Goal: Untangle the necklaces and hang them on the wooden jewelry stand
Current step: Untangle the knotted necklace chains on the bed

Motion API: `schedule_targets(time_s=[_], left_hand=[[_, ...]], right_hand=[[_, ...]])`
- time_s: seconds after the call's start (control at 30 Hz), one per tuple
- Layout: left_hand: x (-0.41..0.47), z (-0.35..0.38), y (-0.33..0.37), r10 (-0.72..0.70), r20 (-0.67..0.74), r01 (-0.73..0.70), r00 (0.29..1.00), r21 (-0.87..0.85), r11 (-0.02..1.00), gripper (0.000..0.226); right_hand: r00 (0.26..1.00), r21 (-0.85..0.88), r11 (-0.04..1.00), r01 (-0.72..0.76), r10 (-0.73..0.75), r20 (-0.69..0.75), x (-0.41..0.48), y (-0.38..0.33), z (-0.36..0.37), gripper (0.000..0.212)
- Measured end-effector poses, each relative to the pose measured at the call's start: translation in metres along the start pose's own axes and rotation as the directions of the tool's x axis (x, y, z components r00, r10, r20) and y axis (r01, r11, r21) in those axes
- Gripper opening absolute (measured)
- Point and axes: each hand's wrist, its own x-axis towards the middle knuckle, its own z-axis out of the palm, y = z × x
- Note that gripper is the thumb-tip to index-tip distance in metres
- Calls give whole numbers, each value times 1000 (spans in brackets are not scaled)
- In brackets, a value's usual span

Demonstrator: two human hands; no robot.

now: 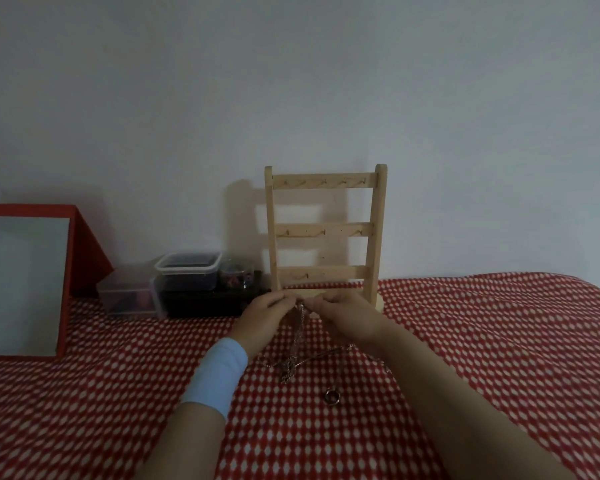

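A wooden jewelry stand [326, 230] with three hooked crossbars stands upright against the wall; its hooks are bare. Just in front of its base, my left hand [262, 322] and my right hand [347, 318] pinch the top of a thin chain necklace [300, 323] between their fingertips. The chain hangs down from my fingers into a tangled heap of necklaces [290, 365] lying on the red-and-white patterned cloth. A strand runs from the heap to the right under my right forearm. A white band wraps my left wrist.
A small ring [332, 397] lies on the cloth near the heap. Clear plastic boxes [187, 271] and a dark tray stand left of the stand. A red-framed mirror [21, 282] leans at the far left. A white wall is close behind.
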Motion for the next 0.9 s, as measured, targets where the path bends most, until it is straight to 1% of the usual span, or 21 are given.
schedule_targets(time_s=[0.03, 0.1, 0.2, 0.33, 0.43, 0.5, 0.6, 0.7, 0.77, 0.83, 0.9], left_hand=[[-1, 1, -3, -25, 24, 26, 999, -49, 998, 20], [0, 2, -10, -1, 53, 0, 999, 8, 1000, 14], [0, 6, -10, 55, 21, -56, 998, 59, 997, 12], [0, 8, -10, 57, -17, -56, 998, 27, 998, 10], [1, 8, -7, 67, -33, -67, 997, 3, 998, 11], [0, 8, -5, 73, -13, -73, 997, 4, 997, 12], [-1, 6, -1, 114, 24, -115, 993, 46, 992, 11], [-1, 2, 0, 107, 81, -110, 991, 44, 993, 13], [0, 0, 2, 107, 82, -113, 991, 69, 991, 13], [0, 1, 3, 91, 101, -102, 991, 107, 989, 14], [2, 1, 6, 28, 154, -47, 988, 125, 991, 16]], right_hand=[[1000, 26, 1000, 3, -3, -8, 2, 3, -1, 43], [999, 53, 999, 10, -9, -33, 5, 8, -3, 39], [997, 48, 999, 20, -16, -71, 8, 15, -4, 33], [990, -4, 999, 54, -54, -128, 6, 19, -3, 30], [990, -30, 998, 62, -66, -127, 2, 19, -2, 31], [992, 5, 998, 64, -63, -106, -1, 19, 0, 34], [994, 67, 996, 60, -54, -93, 2, 22, 2, 47], [993, 88, 994, 64, -55, -105, 8, 27, 2, 47], [992, 83, 994, 68, -59, -115, 8, 25, 3, 47], [990, 68, 994, 87, -79, -119, 6, 24, 3, 48], [988, 65, 994, 90, -81, -131, 3, 22, 4, 51]])
